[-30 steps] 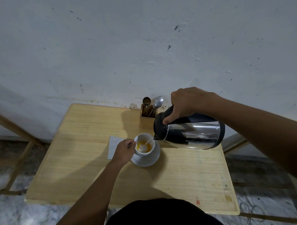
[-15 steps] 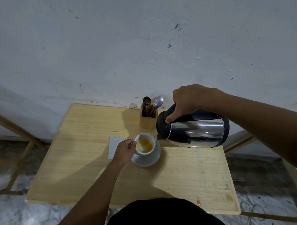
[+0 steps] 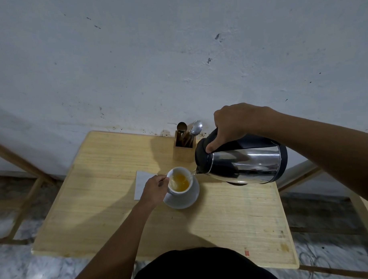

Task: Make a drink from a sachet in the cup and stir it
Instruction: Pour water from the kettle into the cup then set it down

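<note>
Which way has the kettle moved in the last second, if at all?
Yes, slightly right: the kettle has drifted away from the wooden spoon holder, its spout still by the cup.

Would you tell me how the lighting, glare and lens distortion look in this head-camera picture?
Head view: dim, cool light; a soft arm shadow falls leftward across the table; the kettle shows bright reflections on its steel body, not blown out; the wide lens bows the table's edges; the cup, left hand and right hand are reasonably sharp.
</note>
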### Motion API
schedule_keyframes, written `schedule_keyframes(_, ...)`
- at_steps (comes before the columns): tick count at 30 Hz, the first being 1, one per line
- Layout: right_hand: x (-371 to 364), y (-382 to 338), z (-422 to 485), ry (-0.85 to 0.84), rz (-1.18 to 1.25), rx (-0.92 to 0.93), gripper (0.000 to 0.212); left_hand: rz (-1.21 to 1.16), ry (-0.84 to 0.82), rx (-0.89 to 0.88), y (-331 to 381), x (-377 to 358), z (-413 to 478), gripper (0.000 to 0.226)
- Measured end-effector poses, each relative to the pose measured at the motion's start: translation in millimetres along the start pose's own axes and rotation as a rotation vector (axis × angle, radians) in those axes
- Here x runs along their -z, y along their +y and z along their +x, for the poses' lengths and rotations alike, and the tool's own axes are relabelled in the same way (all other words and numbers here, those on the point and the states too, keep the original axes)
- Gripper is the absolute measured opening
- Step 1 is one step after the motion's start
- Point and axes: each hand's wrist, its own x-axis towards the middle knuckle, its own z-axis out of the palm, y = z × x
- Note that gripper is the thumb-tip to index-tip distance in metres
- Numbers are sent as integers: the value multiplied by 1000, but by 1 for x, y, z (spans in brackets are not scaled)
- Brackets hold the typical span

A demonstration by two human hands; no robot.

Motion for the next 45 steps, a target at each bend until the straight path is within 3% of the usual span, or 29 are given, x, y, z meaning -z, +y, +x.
schedule_keyframes(45,12,5,3,-1,-11,-51,75,12,0,-14,-2,-1,2,25)
